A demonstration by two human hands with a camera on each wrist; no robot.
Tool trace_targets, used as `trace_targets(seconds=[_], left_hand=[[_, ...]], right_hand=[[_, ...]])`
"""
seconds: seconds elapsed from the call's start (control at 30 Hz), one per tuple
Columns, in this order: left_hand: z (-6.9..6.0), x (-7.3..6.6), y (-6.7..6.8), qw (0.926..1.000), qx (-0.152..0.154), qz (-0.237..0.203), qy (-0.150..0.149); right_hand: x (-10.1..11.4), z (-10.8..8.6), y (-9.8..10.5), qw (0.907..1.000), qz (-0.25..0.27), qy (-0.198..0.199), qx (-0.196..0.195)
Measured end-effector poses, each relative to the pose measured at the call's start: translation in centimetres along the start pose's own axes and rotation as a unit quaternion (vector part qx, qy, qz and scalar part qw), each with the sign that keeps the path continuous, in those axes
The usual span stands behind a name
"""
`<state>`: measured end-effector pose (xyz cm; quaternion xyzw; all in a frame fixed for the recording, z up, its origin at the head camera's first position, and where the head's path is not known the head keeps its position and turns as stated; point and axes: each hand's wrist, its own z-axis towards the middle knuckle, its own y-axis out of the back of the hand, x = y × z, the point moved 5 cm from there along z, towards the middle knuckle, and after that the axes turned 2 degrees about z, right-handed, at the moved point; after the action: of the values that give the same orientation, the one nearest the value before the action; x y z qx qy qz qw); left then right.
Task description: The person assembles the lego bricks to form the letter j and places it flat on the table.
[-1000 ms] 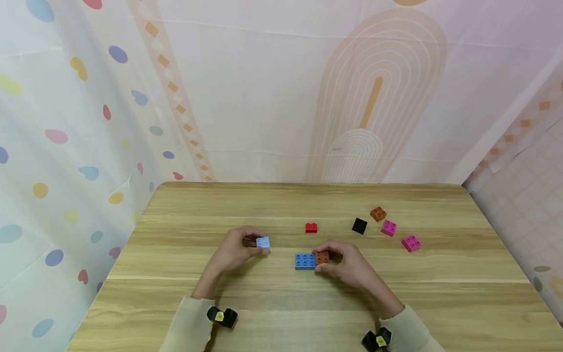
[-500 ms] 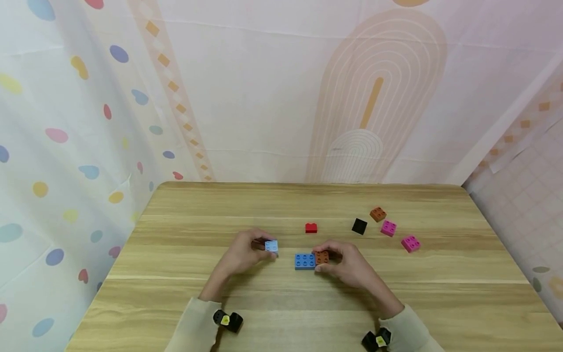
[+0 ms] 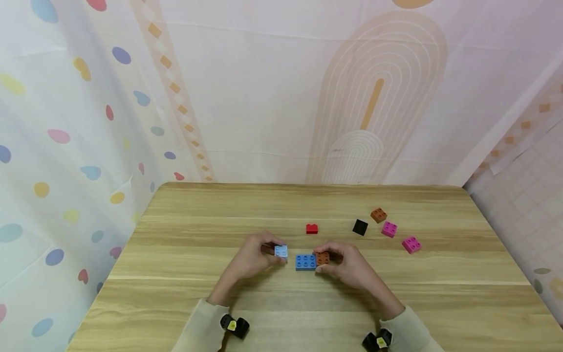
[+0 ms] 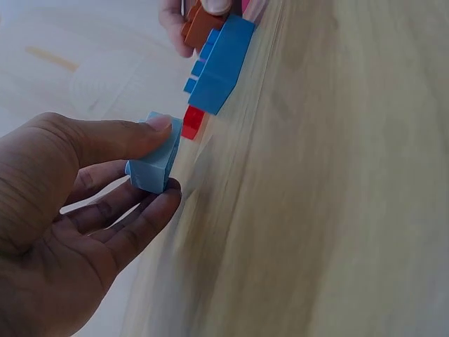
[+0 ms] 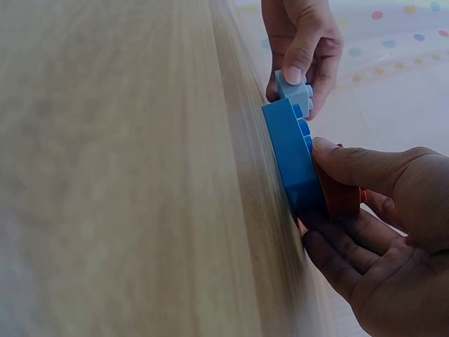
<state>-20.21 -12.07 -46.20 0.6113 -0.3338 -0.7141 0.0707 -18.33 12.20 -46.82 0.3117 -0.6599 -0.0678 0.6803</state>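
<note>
My left hand (image 3: pixel 252 258) pinches a light-blue toy building brick (image 3: pixel 281 252) between thumb and fingers, and a gap of wood shows below it in the left wrist view. To its right lies a longer blue brick (image 3: pixel 305 262) with studs facing up. A brown-orange brick (image 3: pixel 322 258) sits on the blue brick's right end. Thumb and fingers of my right hand (image 3: pixel 349 264) grip that brown-orange brick from the right side. In the right wrist view the light-blue brick (image 5: pixel 295 91) is just beyond the blue brick's (image 5: pixel 289 154) far end; I cannot tell whether they touch there.
Behind the hands lies a small red brick (image 3: pixel 312 229). Farther right are a black piece (image 3: pixel 360 227), another brown-orange brick (image 3: pixel 378 215) and two pink bricks (image 3: pixel 389 229). A patterned cloth (image 3: pixel 264 98) hangs behind the wooden table (image 3: pixel 198 205).
My left hand has carried the light-blue brick to the right and slightly nearer to me, closer to the blue brick. The right hand has stayed in place with its grip.
</note>
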Motion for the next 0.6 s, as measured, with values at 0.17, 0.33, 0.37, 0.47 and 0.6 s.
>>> trace_targets(seconds=[0.17,0.33,0.37,0.47,0.6], left_hand=[[0.0,-0.3,-0.6,0.9999,0.005,-0.006,-0.006],[0.1,-0.5,-0.9,0.9998,0.003,-0.008,-0.017],[0.1,-0.6,-1.0,0.9998,0.002,-0.007,-0.019],[0.1,-0.8,-1.1,0.9997,-0.001,-0.008,-0.023],[0.1,-1.1,-1.4,0.9996,0.001,-0.013,-0.025]], right_hand=[[0.0,0.0,0.0,1.0000,0.002,0.000,-0.001],[0.0,0.0,0.0,1.0000,0.001,-0.004,-0.003],[0.0,0.0,0.0,1.0000,0.000,-0.004,-0.003],[0.0,0.0,0.1,1.0000,0.000,-0.004,-0.004],[0.0,0.0,0.1,1.0000,0.003,-0.003,-0.004]])
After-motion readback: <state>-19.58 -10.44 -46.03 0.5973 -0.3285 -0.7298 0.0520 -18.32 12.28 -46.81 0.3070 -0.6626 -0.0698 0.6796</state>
